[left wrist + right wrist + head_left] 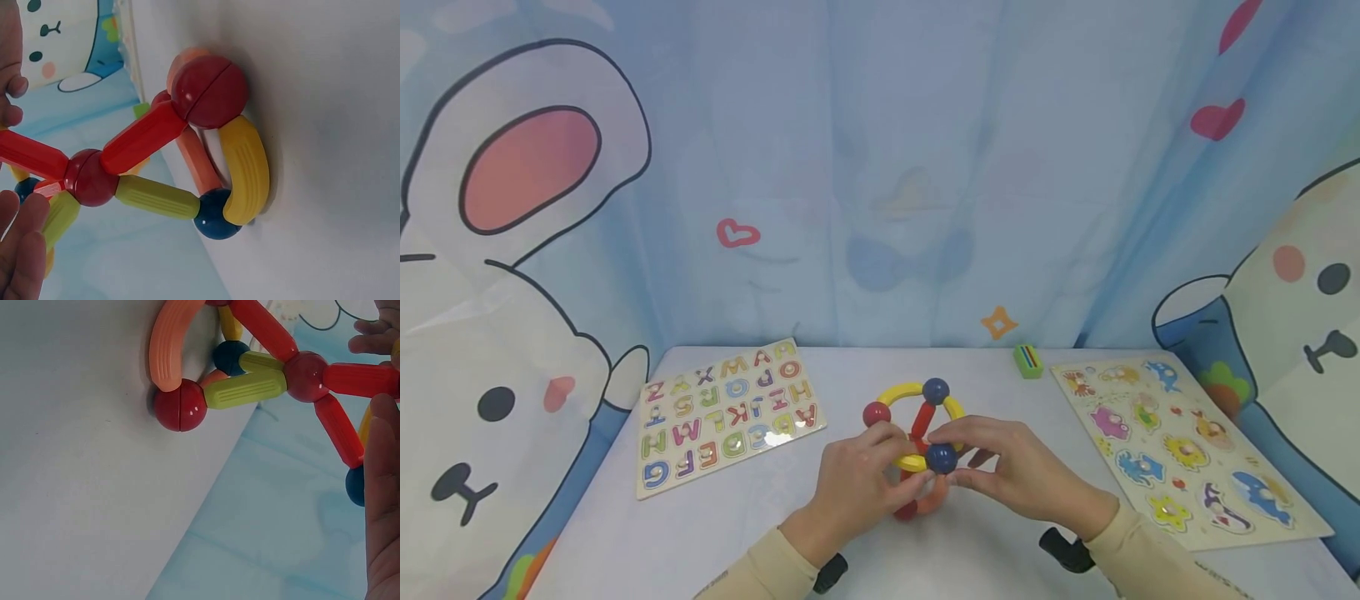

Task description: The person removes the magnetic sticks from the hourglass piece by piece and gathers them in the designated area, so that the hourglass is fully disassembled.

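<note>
A ball-and-stick building toy stands on the table between both hands. Its lower ring has orange and yellow curved sticks (245, 169) and a red ball (180, 405). Green and red straight sticks (144, 137) rise from there to a central red ball (92, 177). In the head view, an upper ring carries a red ball (877, 413), a far blue ball (936, 392) and a near blue ball (941, 458). My left hand (865, 471) pinches the near yellow curved stick (912, 463). My right hand (1018, 467) grips the near blue ball beside it. Fingers hide part of that joint.
An alphabet puzzle board (730, 417) lies at the left of the white table (737, 508). On the right is an animal puzzle board (1187, 450). A small green block (1027, 362) sits near the back edge, before a blue printed curtain (910, 167).
</note>
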The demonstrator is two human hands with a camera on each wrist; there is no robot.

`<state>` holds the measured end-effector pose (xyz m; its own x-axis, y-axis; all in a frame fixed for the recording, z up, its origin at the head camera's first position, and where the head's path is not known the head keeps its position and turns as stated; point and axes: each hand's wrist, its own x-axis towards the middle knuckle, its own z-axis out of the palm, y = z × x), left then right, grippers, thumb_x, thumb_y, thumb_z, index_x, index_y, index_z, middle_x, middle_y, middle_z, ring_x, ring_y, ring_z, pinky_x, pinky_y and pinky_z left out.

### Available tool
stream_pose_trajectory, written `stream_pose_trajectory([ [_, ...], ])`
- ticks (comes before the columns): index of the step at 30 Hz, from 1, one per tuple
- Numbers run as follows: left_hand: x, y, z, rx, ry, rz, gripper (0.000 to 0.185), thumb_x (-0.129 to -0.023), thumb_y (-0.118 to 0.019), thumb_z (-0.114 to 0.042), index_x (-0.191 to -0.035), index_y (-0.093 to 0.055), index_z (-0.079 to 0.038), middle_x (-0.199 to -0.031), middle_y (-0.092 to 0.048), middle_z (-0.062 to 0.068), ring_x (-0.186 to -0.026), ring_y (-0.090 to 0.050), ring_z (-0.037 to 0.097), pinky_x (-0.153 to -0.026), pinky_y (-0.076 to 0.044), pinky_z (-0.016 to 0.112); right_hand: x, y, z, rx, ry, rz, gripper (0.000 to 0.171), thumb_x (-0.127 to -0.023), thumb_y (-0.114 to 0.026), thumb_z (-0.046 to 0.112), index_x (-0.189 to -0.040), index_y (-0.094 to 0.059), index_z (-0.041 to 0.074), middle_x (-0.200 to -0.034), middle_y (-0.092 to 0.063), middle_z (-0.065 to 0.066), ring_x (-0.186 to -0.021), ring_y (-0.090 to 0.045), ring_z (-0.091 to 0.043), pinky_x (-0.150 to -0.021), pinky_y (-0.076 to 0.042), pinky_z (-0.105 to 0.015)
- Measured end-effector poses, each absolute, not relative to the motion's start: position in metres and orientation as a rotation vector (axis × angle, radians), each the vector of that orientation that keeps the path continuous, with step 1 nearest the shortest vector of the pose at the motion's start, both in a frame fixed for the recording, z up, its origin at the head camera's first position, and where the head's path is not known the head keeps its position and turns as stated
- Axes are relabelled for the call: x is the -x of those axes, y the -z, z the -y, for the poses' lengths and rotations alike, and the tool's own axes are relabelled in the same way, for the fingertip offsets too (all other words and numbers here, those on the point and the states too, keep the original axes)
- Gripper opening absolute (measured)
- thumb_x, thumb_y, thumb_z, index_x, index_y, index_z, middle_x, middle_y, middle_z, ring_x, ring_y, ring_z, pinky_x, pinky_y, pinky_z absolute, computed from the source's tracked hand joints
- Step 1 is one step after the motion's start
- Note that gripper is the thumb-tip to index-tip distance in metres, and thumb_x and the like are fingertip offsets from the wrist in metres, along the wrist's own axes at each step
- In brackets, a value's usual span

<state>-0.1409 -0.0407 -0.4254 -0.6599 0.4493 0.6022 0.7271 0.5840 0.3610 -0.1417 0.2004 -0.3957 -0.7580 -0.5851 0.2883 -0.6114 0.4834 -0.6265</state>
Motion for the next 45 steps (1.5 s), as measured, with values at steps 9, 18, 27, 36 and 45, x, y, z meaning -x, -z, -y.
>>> stream_pose_trajectory([
  [9, 0.143, 0.427, 0.041, 0.972, 0.906, 2.345, 0.033, -0.086, -0.078, -0.043, -0.100, -0.076, -0.014, -0.108, -0.071, -0.003, -0.082, -0.067, 0.008, -0.069, -0.048, 0.009, 0.141, 0.395, -0.200, -1.084, -1.160, 2.675, 0.050, -0.081, -0.084, 0.016, -0.128, -0.066, 0.021, -0.120, -0.066, 0.014, -0.096, -0.065, -0.007, -0.072, -0.058, -0.028],
  [18, 0.143, 0.427, 0.043, 1.000, 0.884, 2.320, 0.028, -0.085, -0.079, -0.038, -0.094, -0.073, -0.013, -0.123, -0.067, 0.002, -0.099, -0.068, 0.011, -0.079, -0.051, 0.013, 0.142, 0.394, -0.200, -1.085, -1.150, 2.684, 0.048, -0.083, -0.082, 0.025, -0.128, -0.066, 0.022, -0.120, -0.066, 0.016, -0.097, -0.065, -0.006, -0.072, -0.058, -0.028],
  [27, 0.140, 0.424, 0.048, 1.043, 0.946, 2.314, 0.027, -0.084, -0.081, -0.039, -0.095, -0.074, -0.015, -0.121, -0.068, 0.000, -0.098, -0.067, 0.009, -0.078, -0.050, 0.012, 0.142, 0.393, -0.201, -1.085, -1.155, 2.693, 0.051, -0.081, -0.084, 0.016, -0.129, -0.065, 0.022, -0.120, -0.066, 0.016, -0.097, -0.065, -0.006, -0.072, -0.058, -0.027],
  [36, 0.126, 0.430, 0.075, 1.107, 1.097, 2.461, 0.027, -0.084, -0.081, -0.036, -0.100, -0.073, -0.017, -0.135, -0.057, -0.002, -0.113, -0.060, 0.010, -0.089, -0.052, 0.021, 0.141, 0.392, -0.201, -1.085, -1.159, 2.715, 0.048, -0.084, -0.082, 0.024, -0.129, -0.065, 0.023, -0.120, -0.066, 0.017, -0.096, -0.065, -0.005, -0.073, -0.058, -0.028],
  [45, 0.121, 0.452, 0.112, 0.852, 1.196, 2.780, 0.037, -0.081, -0.084, -0.033, -0.115, -0.069, -0.027, -0.145, -0.050, -0.007, -0.125, -0.055, 0.018, -0.097, -0.051, 0.038, 0.141, 0.393, -0.201, -1.060, -1.126, 2.744, 0.050, -0.085, -0.073, 0.044, -0.129, -0.065, 0.024, -0.120, -0.064, 0.020, -0.098, -0.063, -0.005, -0.074, -0.058, -0.028],
])
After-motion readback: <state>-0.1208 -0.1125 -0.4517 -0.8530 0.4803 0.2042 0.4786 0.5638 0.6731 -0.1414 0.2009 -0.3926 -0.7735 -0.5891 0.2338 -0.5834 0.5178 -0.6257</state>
